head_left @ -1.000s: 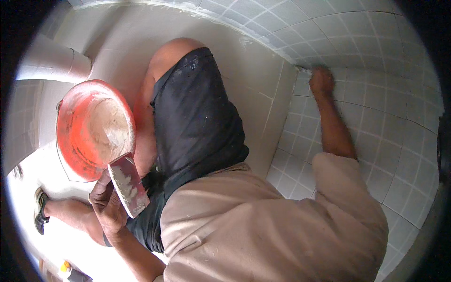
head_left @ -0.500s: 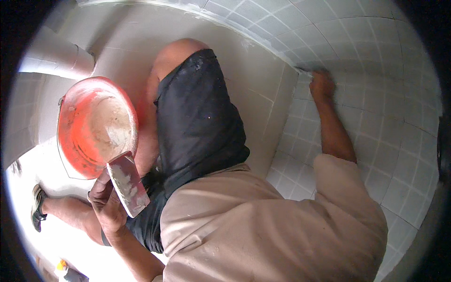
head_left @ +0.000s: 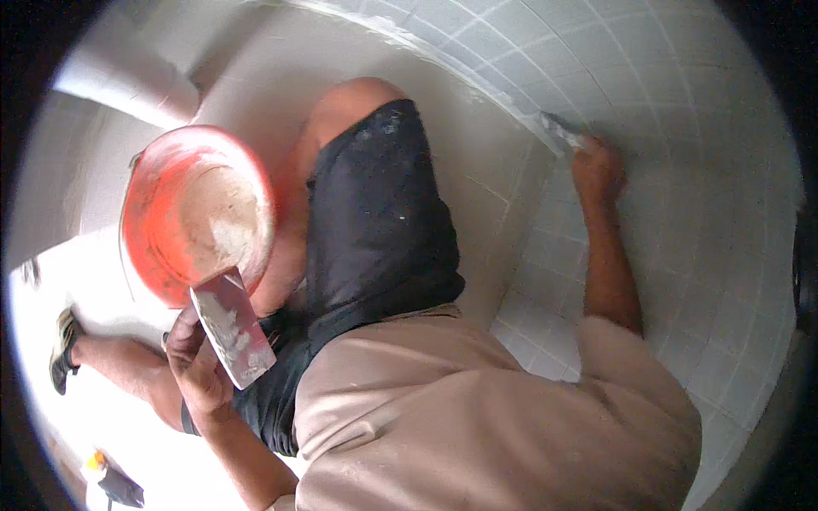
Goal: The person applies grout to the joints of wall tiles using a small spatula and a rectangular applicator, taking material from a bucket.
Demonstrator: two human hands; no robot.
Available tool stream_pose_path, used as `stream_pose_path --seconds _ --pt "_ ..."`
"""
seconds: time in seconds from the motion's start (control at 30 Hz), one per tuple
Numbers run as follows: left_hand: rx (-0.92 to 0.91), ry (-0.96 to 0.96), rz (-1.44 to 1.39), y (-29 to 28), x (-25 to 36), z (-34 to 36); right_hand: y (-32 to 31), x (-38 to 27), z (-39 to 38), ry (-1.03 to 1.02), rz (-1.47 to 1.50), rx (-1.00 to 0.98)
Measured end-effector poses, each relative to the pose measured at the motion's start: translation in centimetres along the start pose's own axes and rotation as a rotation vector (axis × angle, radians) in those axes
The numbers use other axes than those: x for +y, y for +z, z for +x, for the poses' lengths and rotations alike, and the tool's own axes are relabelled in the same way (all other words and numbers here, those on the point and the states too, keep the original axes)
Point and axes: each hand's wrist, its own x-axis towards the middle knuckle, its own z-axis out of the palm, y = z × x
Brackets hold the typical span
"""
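My left hand (head_left: 201, 379) grips a small pink rectangular board (head_left: 230, 328) smeared with off-white paste, held just below a red bucket (head_left: 158, 230) that has pale paste (head_left: 221, 209) inside. My right hand (head_left: 599, 170) is closed on a narrow paste-covered blade tool (head_left: 558, 128), its tip at the whitish joint (head_left: 511, 111) where the light-grey tiled surface (head_left: 648, 255) meets the beige surface (head_left: 477, 153). My dark shorts and bent knee lie between the bucket and the tiles.
A white pipe (head_left: 128, 81) crosses the upper left, above the bucket. My other leg, in a dark shoe (head_left: 64, 349), stretches to the left over a bright floor. A dark object with a yellow part (head_left: 119, 484) lies at the lower left.
My right hand and blade tool have moved slightly down and to the right in the picture. The whole view has shifted somewhat. My left hand still holds the board.
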Motion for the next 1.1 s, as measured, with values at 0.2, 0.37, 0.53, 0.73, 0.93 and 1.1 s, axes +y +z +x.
stream_pose_path --seconds 0.2,0.37,0.53,0.73,0.93,1.1 --pt "0.13 0.021 -0.364 3.2 -4.3 0.3 -4.9 -5.3 -6.1 -0.123 1.317 -0.245" --pt "0.144 0.142 -0.44 1.4 -2.8 0.0 -10.2 -18.2 -10.5 -0.747 1.137 -0.389" --pt "0.243 0.251 -0.452 -1.5 -1.1 -2.2 -12.5 -26.7 -10.5 -1.082 0.844 -0.17" --pt "0.307 0.16 -0.491 -2.8 -1.0 -2.7 -12.0 -35.6 -9.9 -1.321 0.36 0.046" --pt "0.304 0.102 -0.415 -3.3 -1.5 -1.1 -9.7 -41.4 -10.8 -1.448 0.344 0.125" --pt "0.22 0.089 -0.459 -4.8 -1.6 -0.8 -8.7 -42.6 -14.2 -1.448 0.054 -0.057"
